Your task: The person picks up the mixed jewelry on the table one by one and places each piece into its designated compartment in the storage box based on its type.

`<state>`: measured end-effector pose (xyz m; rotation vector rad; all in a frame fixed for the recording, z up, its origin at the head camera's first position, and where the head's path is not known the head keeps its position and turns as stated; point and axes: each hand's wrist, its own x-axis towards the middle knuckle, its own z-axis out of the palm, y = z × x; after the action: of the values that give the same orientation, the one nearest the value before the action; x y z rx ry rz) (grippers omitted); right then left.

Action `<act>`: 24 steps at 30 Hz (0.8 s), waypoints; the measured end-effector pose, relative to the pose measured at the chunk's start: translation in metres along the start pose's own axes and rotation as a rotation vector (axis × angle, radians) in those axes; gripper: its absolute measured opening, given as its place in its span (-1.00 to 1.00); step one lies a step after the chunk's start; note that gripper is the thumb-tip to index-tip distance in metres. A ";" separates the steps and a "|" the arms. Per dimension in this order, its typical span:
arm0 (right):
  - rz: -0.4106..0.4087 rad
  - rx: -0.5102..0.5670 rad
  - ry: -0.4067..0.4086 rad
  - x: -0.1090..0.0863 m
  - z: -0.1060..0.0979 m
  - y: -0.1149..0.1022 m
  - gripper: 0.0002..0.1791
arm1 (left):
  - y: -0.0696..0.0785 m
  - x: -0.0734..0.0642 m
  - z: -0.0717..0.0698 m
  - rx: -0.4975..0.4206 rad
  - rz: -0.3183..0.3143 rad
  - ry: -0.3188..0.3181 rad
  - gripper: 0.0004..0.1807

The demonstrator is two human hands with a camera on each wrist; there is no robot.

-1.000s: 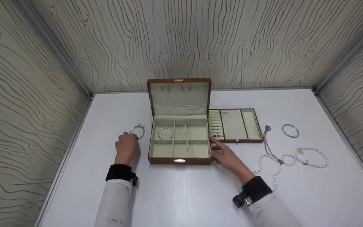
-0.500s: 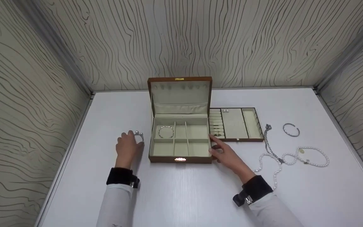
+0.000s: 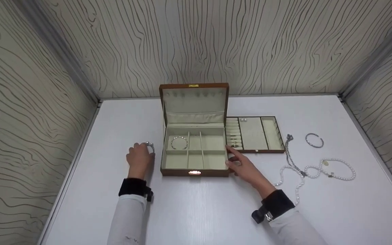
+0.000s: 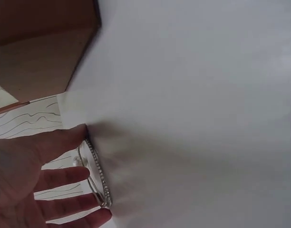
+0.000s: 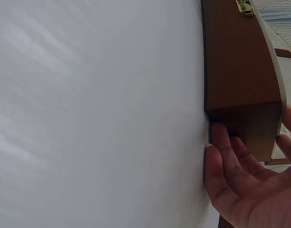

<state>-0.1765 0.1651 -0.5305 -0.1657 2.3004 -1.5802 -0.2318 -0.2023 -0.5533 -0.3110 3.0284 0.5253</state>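
A brown jewelry box (image 3: pixel 194 172) with a cream, divided inside stands with its lid raised. My left hand (image 3: pixel 139 156) is on the table left of the box. Its thumb and fingers hold a silver bracelet (image 4: pixel 99 168) by opposite sides; in the head view the hand hides most of it, leaving a pearl end (image 3: pixel 150 144) showing. My right hand (image 3: pixel 245 168) holds the box at its right side, thumb and index finger at the rim, the other fingers against the outer wall (image 5: pixel 255 128). Another bracelet (image 3: pixel 179 143) lies in the back-left compartment.
Right of the box lies a tray (image 3: pixel 254 136) with ring rolls, rings and a pair of pearl earrings (image 3: pixel 243 119). Farther right are a silver bangle (image 3: pixel 314 140), a silver chain (image 3: pixel 291 160) and pearl strands (image 3: pixel 344 162). Patterned walls (image 3: pixel 196 47) enclose the table's back and sides.
My left hand's fingers have closed around the silver bracelet, which has shifted slightly downward in view. The right hand has stayed at the box.
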 end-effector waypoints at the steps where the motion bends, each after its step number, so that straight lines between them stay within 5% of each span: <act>1: 0.000 0.002 0.001 0.000 0.000 0.000 -0.33 | 0.000 0.000 0.000 0.000 0.001 0.006 -0.61; 9: 0.025 0.001 0.005 0.013 0.001 0.027 -0.30 | 0.000 -0.002 0.000 0.010 0.034 0.024 -0.68; 24: 0.018 0.023 -0.005 0.013 0.000 0.027 -0.29 | -0.002 -0.008 -0.004 -0.013 0.037 0.044 -0.67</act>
<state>-0.1859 0.1718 -0.5579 -0.1425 2.2723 -1.5953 -0.2233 -0.2038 -0.5498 -0.2712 3.0801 0.5486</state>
